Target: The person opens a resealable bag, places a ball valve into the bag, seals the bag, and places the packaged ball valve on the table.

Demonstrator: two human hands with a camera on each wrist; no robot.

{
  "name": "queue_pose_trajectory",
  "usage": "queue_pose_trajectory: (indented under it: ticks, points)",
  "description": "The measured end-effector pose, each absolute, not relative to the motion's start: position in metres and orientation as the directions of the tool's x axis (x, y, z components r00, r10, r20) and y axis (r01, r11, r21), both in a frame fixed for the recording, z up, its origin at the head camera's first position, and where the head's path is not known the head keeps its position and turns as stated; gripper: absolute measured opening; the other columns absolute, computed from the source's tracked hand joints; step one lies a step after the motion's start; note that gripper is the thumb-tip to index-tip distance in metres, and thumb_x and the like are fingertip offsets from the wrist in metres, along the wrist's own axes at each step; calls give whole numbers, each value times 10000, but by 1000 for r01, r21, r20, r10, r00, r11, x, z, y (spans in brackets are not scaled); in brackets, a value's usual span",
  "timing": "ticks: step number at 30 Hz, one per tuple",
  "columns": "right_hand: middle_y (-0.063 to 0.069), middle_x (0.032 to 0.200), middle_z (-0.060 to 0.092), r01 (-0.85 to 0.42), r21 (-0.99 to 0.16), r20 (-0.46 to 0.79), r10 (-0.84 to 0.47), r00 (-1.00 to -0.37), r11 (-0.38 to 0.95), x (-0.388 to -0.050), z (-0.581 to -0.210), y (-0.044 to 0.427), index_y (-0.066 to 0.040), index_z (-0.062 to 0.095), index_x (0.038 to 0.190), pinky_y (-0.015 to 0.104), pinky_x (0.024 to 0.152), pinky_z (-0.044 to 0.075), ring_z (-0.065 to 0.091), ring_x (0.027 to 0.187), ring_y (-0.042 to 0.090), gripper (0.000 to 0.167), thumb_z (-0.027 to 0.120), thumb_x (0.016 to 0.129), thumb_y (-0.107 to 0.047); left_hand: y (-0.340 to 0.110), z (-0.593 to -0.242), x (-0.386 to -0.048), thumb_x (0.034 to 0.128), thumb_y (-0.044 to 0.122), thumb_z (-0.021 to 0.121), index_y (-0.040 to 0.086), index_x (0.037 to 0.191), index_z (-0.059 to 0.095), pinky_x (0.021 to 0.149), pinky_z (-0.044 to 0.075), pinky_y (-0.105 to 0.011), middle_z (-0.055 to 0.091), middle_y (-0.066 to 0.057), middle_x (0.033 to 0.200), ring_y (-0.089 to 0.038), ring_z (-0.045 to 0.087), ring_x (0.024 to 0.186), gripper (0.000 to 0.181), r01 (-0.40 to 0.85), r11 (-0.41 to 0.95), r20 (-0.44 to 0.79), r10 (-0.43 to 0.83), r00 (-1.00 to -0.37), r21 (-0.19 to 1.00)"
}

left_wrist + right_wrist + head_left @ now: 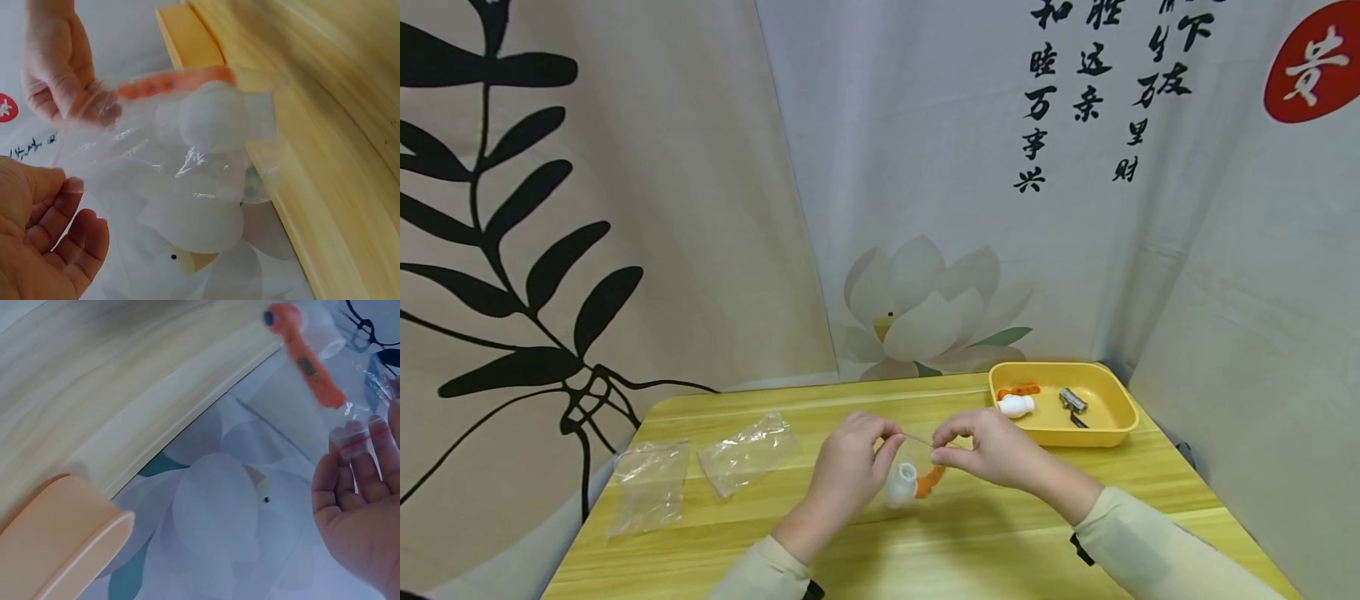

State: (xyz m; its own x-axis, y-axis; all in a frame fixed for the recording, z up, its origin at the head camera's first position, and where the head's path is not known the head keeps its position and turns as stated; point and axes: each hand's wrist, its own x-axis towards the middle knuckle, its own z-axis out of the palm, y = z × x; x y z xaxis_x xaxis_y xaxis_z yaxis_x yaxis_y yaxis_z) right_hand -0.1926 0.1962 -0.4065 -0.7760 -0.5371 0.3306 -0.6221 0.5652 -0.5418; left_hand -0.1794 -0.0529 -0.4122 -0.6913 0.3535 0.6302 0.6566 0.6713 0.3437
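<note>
A clear zip bag with a thin red line along its top hangs between my two hands. Inside it lie a white rounded plastic part with a tube-like open end and a curved orange plastic piece with small dark spots. My left hand pinches one top corner of the bag between thumb and forefinger. The opposite corner is pinched by my right hand. In the head view the white part and orange piece show below and between the hands, over the table.
At the back right of the wooden table stands a yellow tray, holding an orange piece, a white part and metallic parts. Two flat clear bags lie on the left. A printed curtain hangs behind.
</note>
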Motion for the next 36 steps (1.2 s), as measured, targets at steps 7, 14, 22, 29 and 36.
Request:
queue_pose_trajectory:
  ticks: [7, 14, 22, 29, 36]
  points:
    - [-78, 1009, 818, -673, -527, 401, -547, -735, 518, -191, -401, 179, -197, 814, 997, 263, 802, 615, 749, 943, 76, 74, 792, 987, -267, -48, -413, -177, 939, 144, 836, 139, 906, 763, 643, 523, -182, 751, 61, 853, -100, 629, 827, 81, 669, 659, 629, 368, -685, 344]
    - [-85, 969, 811, -684, -529, 444, -523, -728, 503, -191, -400, 172, -203, 797, 961, 281, 772, 629, 739, 901, 49, 45, 794, 986, -241, -47, -413, -177, 931, 147, 845, 141, 893, 754, 637, 517, -179, 744, 67, 842, -92, 626, 821, 98, 675, 662, 641, 369, -673, 328]
    - [-68, 955, 809, -704, -525, 490, -506, -710, 480, -192, -399, 170, -177, 798, 964, 259, 763, 622, 742, 893, 59, 50, 804, 978, -224, -47, -411, -177, 939, 157, 838, 147, 892, 753, 633, 508, -181, 745, 72, 840, -91, 626, 817, 98, 671, 661, 640, 364, -677, 335]
    - [-74, 965, 772, -681, -522, 470, -493, -733, 514, -190, -394, 166, -173, 720, 1038, 276, 771, 610, 715, 885, 53, 126, 808, 976, -237, -48, -411, -177, 936, 148, 839, 143, 890, 753, 640, 517, -193, 748, 66, 850, -121, 656, 836, 98, 674, 655, 644, 359, -675, 341]
    - [-70, 1001, 799, -671, -521, 419, -528, -739, 527, -189, -393, 164, -185, 780, 1077, 252, 787, 609, 718, 916, 44, 96, 788, 991, -227, -48, -411, -177, 942, 166, 832, 131, 891, 751, 651, 535, -206, 757, 48, 856, -179, 679, 839, 101, 677, 648, 641, 362, -677, 349]
